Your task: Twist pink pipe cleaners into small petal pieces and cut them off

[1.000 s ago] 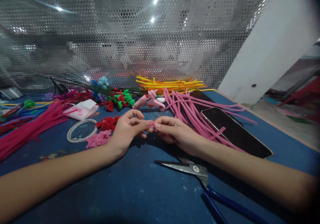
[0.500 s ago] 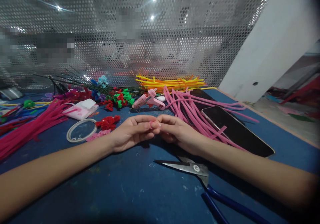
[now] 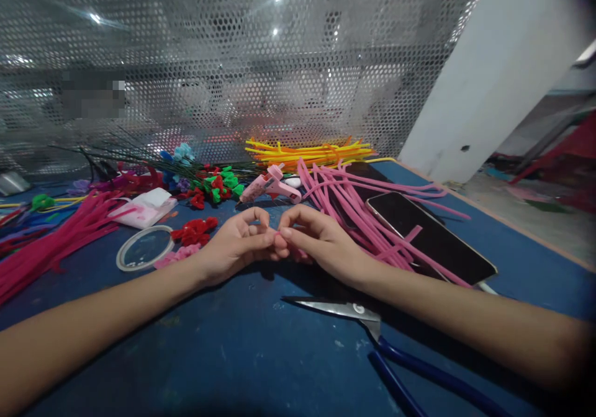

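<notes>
My left hand [image 3: 239,238] and my right hand [image 3: 323,240] meet at the middle of the blue table, fingertips touching. Pinched between them is a short bit of pink pipe cleaner [image 3: 278,234], mostly hidden by the fingers. Below my right hand lie large scissors [image 3: 344,308] with dark blue handles, blades pointing left. Pink pipe cleaners [image 3: 358,218] spread out beyond my right wrist, some across a black phone [image 3: 433,237]. Near my left wrist are a red fuzzy flower [image 3: 194,231], a pink one [image 3: 179,255] and a roll of tape [image 3: 123,259].
A pink glue gun [image 3: 270,184] stands behind the hands, with a yellow pipe cleaner bundle [image 3: 311,153] beyond it. Magenta pipe cleaners [image 3: 60,237], a white packet [image 3: 144,209] and stemmed fuzzy flowers [image 3: 218,184] lie at left. A perforated metal screen [image 3: 261,82] rises behind the table [image 3: 209,355].
The view has shifted slightly, so everything sits a little further left. My right fingers have arched and changed their pinch; both index fingers are now lifted more, apart from each other.
</notes>
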The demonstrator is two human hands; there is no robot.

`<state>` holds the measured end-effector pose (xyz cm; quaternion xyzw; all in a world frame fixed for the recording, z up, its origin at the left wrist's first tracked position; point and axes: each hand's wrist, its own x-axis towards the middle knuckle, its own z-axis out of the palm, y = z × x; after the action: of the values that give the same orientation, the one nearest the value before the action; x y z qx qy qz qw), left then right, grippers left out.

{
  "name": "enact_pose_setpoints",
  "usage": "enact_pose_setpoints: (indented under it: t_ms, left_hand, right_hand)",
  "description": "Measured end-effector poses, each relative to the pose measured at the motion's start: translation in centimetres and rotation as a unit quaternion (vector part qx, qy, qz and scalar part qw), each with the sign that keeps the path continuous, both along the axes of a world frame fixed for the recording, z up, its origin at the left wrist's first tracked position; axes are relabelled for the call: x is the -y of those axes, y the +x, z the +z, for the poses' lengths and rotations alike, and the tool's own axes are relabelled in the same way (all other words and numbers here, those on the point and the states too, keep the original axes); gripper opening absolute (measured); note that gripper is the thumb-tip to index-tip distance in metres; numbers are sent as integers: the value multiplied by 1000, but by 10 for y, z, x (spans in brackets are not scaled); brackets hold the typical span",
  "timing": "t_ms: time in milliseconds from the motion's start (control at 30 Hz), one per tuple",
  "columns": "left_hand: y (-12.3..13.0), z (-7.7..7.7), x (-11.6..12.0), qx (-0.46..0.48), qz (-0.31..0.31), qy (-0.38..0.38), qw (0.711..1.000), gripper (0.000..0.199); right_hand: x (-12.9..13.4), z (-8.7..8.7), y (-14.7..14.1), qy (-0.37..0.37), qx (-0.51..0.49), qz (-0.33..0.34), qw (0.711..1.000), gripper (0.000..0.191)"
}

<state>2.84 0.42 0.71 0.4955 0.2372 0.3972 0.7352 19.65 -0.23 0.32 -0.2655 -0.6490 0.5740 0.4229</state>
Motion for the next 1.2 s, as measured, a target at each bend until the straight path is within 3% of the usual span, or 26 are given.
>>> enact_pose_setpoints:
  t_ms: [100, 333, 733, 833, 1067, 1200]
  left_hand:
    - [-2, -1, 0, -5, -26, -17, 999, 31]
    - [-1, 0, -1, -17, -16, -54, 998, 34]
    - [-1, 5, -1, -58, 47, -60, 995, 43]
    - [-1, 3, -1, -41, 44, -55, 997, 40]
    - [0, 4, 2, -41, 70, -59, 995, 41]
    - [-1, 5, 2, -56, 92, -67, 992, 44]
  right_hand:
    - [0, -1, -1, 59, 23, -12, 998, 11]
    - [-3, -3, -2, 117, 51, -34, 991, 11]
    - [3, -1, 0, 251, 142, -119, 950, 11]
    - [2, 0, -1, 241, 137, -114, 954, 12]
    - [0, -2, -1, 126, 42, -32, 991, 6]
    - [0, -1, 0, 166, 84, -46, 981, 10]
